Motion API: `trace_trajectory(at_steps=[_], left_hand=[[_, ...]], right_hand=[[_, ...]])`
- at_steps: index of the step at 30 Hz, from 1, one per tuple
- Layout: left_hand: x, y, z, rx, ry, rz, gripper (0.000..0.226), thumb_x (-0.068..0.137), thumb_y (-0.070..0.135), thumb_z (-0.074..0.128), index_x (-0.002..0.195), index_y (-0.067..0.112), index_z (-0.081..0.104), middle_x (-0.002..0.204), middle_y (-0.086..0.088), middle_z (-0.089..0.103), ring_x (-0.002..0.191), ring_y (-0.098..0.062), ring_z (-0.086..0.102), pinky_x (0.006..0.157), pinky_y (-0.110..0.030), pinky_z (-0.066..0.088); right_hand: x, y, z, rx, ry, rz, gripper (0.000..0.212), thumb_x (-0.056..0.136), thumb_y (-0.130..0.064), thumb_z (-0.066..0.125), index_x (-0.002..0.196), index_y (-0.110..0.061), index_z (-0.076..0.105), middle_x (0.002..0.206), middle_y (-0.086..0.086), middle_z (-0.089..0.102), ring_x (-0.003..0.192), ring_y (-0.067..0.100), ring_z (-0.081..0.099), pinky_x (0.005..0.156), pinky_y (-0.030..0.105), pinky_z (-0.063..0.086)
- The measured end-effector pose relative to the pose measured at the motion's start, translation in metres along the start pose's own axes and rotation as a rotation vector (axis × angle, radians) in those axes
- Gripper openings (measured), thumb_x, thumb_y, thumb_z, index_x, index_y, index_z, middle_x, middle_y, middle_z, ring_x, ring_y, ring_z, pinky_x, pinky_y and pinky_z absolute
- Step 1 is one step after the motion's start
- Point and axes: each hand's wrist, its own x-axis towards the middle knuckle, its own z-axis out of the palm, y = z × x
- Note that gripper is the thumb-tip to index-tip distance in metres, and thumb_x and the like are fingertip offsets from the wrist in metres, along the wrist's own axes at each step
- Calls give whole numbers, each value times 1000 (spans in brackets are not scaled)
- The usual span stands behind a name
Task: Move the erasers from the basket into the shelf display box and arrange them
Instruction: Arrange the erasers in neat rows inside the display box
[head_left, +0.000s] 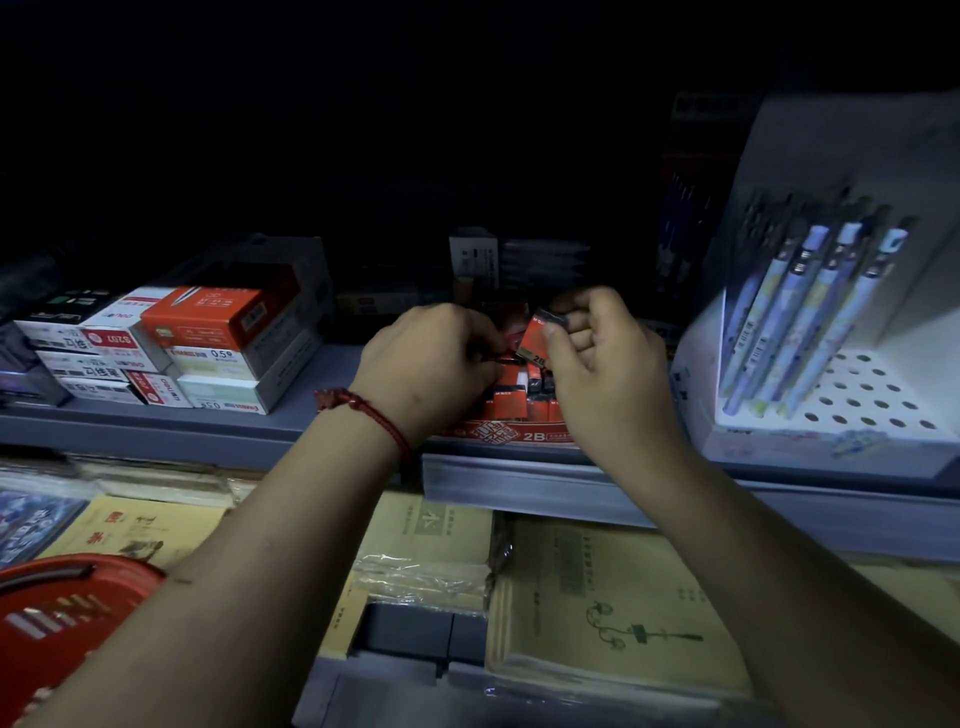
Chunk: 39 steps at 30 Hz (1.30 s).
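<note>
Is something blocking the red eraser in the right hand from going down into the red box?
Partly. The right hand pinches the red-and-black 2B eraser just above the red cardboard display box. The left hand covers the box's left side, and packed erasers stand directly below it.

erasers (519, 402): red-black 2b, rows in display box (511, 435) | one eraser (535, 340): tilted above | basket (57, 618): red, lower left

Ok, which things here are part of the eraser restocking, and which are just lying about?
Job: eraser pinched in right hand, erasers in display box, left hand among them, red basket.
Lying about: stacked stationery boxes, pen stand, exercise books.
</note>
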Motion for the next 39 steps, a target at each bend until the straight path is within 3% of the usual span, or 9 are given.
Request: trace_trajectory(at_steps=[8,10,12,13,16,19,26,33,39], left_hand=[[0,-2,-4,92,-94,62,20,88,44,61,106,43,70,119,16,65,113,-13,59,92,-35,51],[-3,0,-2,101,-46,63,22,89,41,58,107,40,70,119,11,65,112,-16,60,91,-36,52],[-8,0,0,112,5,88,27,92,38,53,115,38,67,120,6,64,112,-20,60,91,-38,51],[-10,-1,-1,116,38,114,29,94,37,51,119,38,64,120,5,64,112,-22,60,92,-39,50],[-12,-1,-4,37,113,245,29,95,35,51,121,38,65,116,6,66,106,-21,63,91,-43,50],[-12,7,-4,-16,-13,342,37,89,37,48,121,43,66,115,9,63,106,-16,62,91,-46,51],[-13,8,-2,-82,-30,238,24,91,31,59,108,28,76,108,4,69,99,-16,64,85,-36,55],[-13,17,15,-298,39,-50,19,78,55,75,88,39,73,81,16,71,86,-4,66,76,-35,59],[-11,35,19,-215,92,-128,36,73,66,73,92,36,68,90,12,69,93,-14,64,77,-35,55]], right_hand=[[0,0,0,10,6,-4,10,97,-16,60,99,-23,54,77,-13,56,70,-7,57,57,7,43],[1,3,1,59,18,38,4,97,-17,61,97,-15,58,77,-7,62,68,2,62,57,16,50],[3,5,-1,187,54,120,9,97,-18,61,90,-14,57,74,1,66,63,13,66,59,35,56],[4,5,-2,249,85,152,14,97,-17,60,84,-16,53,72,3,68,61,16,66,57,36,55],[6,4,-6,384,171,217,21,97,-11,60,81,-15,48,70,11,69,55,15,65,53,26,51],[8,3,-6,439,197,271,18,98,-8,59,84,-11,48,68,12,68,51,15,64,50,23,49],[6,8,-5,330,128,285,21,97,-15,61,80,-17,48,69,6,69,57,16,65,58,34,53],[6,9,-2,173,87,202,17,95,-18,61,82,-18,52,73,4,67,66,21,68,63,46,57],[6,9,-2,238,115,242,15,97,-16,60,85,-13,52,69,2,68,61,11,67,55,29,51]])
